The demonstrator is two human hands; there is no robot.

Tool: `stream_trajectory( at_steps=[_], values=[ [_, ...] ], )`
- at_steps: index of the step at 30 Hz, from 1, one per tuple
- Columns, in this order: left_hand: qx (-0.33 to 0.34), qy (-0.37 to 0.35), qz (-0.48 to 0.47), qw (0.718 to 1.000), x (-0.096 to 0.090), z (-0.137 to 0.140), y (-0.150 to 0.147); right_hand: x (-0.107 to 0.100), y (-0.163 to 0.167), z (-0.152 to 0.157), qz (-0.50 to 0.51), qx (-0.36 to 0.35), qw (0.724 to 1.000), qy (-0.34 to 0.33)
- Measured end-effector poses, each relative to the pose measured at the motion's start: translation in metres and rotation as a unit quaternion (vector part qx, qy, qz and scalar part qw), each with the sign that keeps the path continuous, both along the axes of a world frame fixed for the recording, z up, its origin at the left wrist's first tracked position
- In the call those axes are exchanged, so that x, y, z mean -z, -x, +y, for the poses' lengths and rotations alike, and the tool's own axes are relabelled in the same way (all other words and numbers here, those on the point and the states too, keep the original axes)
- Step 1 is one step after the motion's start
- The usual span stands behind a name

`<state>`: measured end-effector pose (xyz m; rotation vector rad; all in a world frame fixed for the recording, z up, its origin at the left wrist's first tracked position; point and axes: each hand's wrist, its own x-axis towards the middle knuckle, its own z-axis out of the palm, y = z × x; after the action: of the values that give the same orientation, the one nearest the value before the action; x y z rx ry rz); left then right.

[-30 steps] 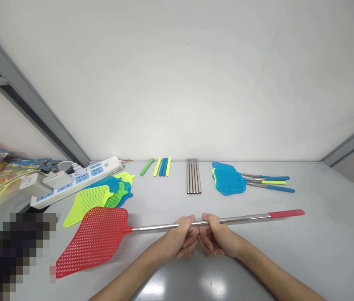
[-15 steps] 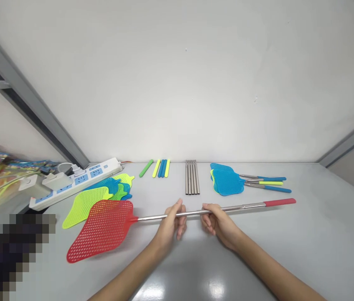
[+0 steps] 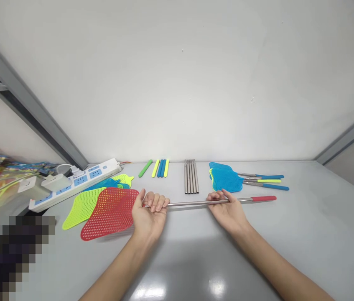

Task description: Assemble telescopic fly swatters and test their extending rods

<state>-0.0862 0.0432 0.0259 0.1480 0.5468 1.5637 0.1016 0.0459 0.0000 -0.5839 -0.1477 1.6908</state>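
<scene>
Left hand (image 3: 150,214) is holding the red swatter (image 3: 189,203) beside its head (image 3: 110,214), fingers curled. Right hand (image 3: 229,211) is gripping loosely, fingers bent, nearer the handle (image 3: 263,198).

I count two hands, a left hand (image 3: 150,215) and a right hand (image 3: 228,211), with one red swatter (image 3: 109,215). There are three other swatters (image 3: 228,179), five metal rods (image 3: 192,184), five loose grips (image 3: 161,168) (two yellow, two blue, one green), and one power strip (image 3: 81,180) with three plugs (image 3: 56,182). Loose swatter heads (image 3: 84,209) overlap: two yellow, at least one blue.
</scene>
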Motion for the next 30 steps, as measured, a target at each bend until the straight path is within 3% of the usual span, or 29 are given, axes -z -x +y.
stream_trajectory(
  at_steps=[13, 30],
  values=[
    [-0.094, 0.091, 0.021, 0.991, 0.009, -0.024, -0.027, 0.000, 0.011, -0.019, -0.013, 0.139, 0.988, 0.070],
    [-0.093, 0.107, 0.044, 0.989, 0.014, -0.036, -0.036, 0.010, 0.020, -0.029, -0.094, 0.142, 0.985, 0.022]
  ],
)
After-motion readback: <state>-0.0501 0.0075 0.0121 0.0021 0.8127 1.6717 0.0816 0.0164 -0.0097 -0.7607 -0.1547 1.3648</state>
